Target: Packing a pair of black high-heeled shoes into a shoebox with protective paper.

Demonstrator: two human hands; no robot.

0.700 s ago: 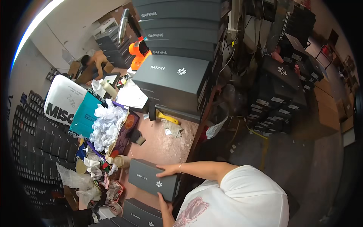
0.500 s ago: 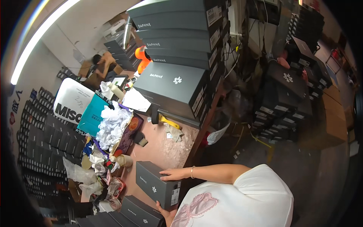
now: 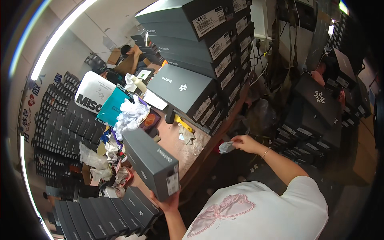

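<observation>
A grey box is leaning at seven o'clock from the view's centre, and the left hand is clasping its near end from five o'clock. With only that end being supported, the box could be tipping and slipping, or its far end could be nudging the crumpled paper at eleven. Towards three, the right hand is reaching the whitish bag; whether its fingertips are pinching it, one cannot tell. A careless tug could be tearing it.
</observation>
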